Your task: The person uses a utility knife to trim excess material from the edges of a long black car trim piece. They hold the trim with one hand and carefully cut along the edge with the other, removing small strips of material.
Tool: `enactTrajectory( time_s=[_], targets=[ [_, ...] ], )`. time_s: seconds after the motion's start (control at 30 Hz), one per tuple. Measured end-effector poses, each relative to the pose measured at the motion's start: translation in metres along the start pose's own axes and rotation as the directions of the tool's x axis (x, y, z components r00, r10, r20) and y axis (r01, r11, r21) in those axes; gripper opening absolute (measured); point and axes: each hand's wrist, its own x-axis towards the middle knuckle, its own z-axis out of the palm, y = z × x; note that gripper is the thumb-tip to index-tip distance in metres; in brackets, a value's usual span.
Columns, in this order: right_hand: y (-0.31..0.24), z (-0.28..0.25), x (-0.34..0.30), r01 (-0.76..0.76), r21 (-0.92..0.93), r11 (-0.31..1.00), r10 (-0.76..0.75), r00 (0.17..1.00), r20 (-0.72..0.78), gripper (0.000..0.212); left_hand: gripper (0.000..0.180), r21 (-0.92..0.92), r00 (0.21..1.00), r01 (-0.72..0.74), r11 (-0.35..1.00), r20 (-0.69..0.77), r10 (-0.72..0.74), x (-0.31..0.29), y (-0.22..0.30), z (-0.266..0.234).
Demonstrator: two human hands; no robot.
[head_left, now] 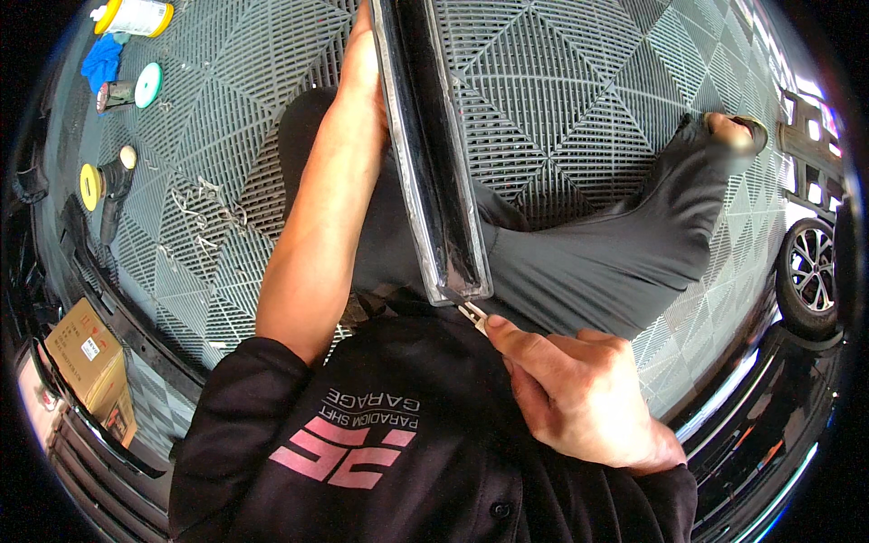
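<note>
A long black channel-shaped part (432, 172) with a grey raised rim runs from the top edge down across my lap. My left hand (364, 59) grips its left side toward the far end; the fingers are mostly hidden behind it. Near the part's close end, my right hand (579, 385) is closed around a slim utility knife (472, 313). Its dark blade lies against the rim at the near left corner. Most of the handle is hidden inside the fist.
On the grey tile floor at left lie whitish stringy scraps (204, 213), two polishers with round pads (92, 186), a blue cloth (103, 61) and a white-and-yellow container (133, 16). A cardboard box (89, 357) stands lower left. At right is a car wheel (808, 270).
</note>
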Motion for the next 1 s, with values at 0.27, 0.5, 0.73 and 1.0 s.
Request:
enactTrajectory(
  time_s=[0.27, 0.5, 0.73, 1.0],
  targets=[
    [-0.001, -0.005, 0.001, 0.002, -0.033, 0.999, -0.001, 0.999, 0.034, 0.035, 0.036, 0.094, 0.975, -0.191, 0.977, -0.095, 0.200, -0.003, -0.004, 0.002],
    [0.005, -0.015, 0.018, 0.029, 0.165, 0.986, -0.041, 0.997, 0.072, 0.042, 0.030, 0.093, 0.971, -0.231, 0.969, -0.037, 0.235, -0.003, -0.001, -0.011],
    [0.009, -0.002, 0.019, 0.038, 0.277, 0.960, -0.056, 0.997, 0.056, 0.038, 0.026, 0.106, 0.964, -0.259, 0.960, -0.035, 0.264, -0.005, 0.003, -0.016],
    [0.009, -0.015, 0.034, 0.095, 0.133, 0.986, -0.121, 0.973, 0.197, 0.037, 0.024, 0.108, 0.959, -0.274, 0.956, -0.040, 0.280, -0.009, 0.005, -0.017]
  ],
)
